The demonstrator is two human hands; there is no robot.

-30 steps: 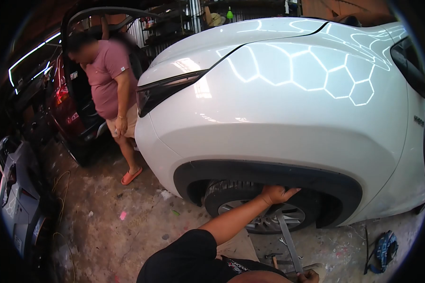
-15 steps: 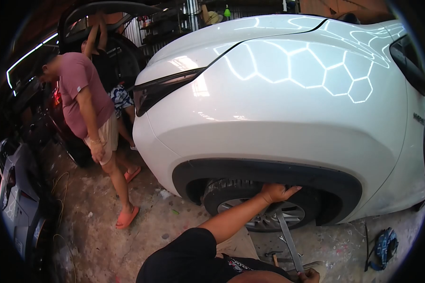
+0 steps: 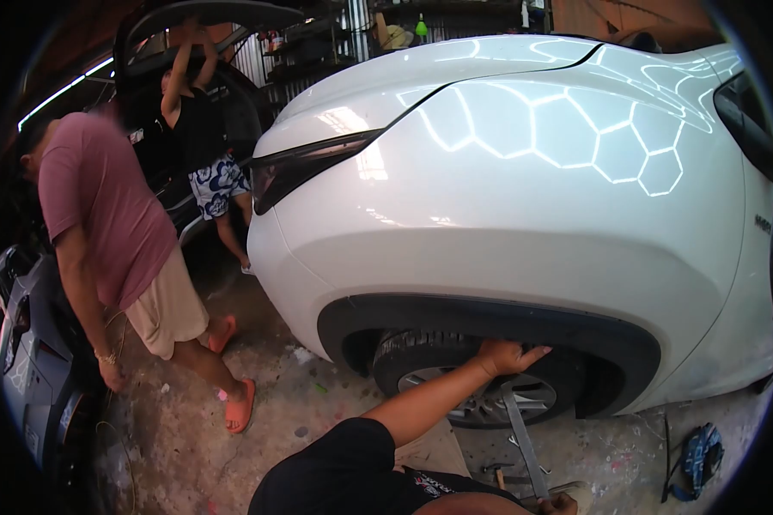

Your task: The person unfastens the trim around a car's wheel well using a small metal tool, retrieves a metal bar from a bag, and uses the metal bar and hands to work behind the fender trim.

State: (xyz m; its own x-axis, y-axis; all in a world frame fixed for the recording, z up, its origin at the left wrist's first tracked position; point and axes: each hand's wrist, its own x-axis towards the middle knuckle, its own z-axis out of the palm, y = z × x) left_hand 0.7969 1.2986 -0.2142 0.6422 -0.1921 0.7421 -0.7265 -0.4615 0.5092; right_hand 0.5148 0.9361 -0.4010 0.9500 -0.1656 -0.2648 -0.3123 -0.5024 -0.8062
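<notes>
Up in the wheel arch (image 3: 455,307) of a white car, my left hand (image 3: 508,357) is closed over the top of the tire (image 3: 399,348). Its thumb sticks out to the right, and its fingers are partly hidden behind the tread. At the lower edge of the view, my right hand (image 3: 560,505) grips the bottom end of a long flat metal bar (image 3: 524,438). The bar slants up, and its top end lies in front of the spoked wheel rim (image 3: 481,403). I cannot tell whether it touches the rim.
A hammer (image 3: 500,472) lies on the concrete by my legs. To the right is a blue patterned bundle (image 3: 700,459) beside a thin dark rod (image 3: 666,455). A person in a pink shirt (image 3: 116,215) walks at left; another (image 3: 199,129) reaches up under a raised tailgate. A grey bumper (image 3: 39,360) stands far left.
The person in the pink shirt has stepped left and nearer. The view has shifted slightly. Both my hands keep their places on the tire and the bar.
</notes>
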